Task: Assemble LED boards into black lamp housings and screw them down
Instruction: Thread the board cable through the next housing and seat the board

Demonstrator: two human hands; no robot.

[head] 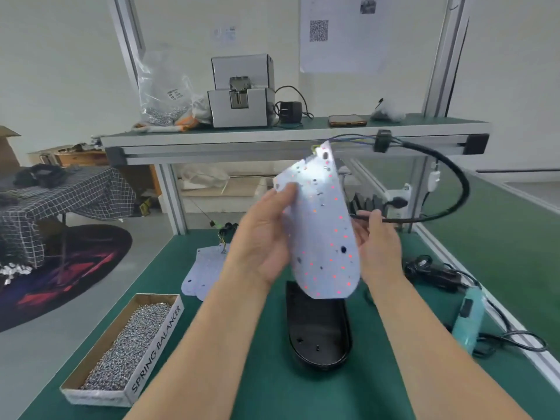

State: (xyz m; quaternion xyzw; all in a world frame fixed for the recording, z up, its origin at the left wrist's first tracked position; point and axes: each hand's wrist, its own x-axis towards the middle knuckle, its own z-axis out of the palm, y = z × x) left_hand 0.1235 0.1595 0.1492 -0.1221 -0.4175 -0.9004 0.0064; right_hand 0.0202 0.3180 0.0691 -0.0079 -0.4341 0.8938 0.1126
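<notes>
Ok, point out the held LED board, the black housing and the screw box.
LED board (321, 234): head view, middle of its white face.
black housing (318, 333): head view, its bare inner floor.
screw box (157, 344): head view, side wall with the printed lettering.

Bright even light, glare on LED board (319, 189), bowed edges.

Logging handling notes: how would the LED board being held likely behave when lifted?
The LED board looks thin and shows no sag held upright by its edges: probably stiff and light. The black cable wired to its top would likely tug it sideways.
</notes>
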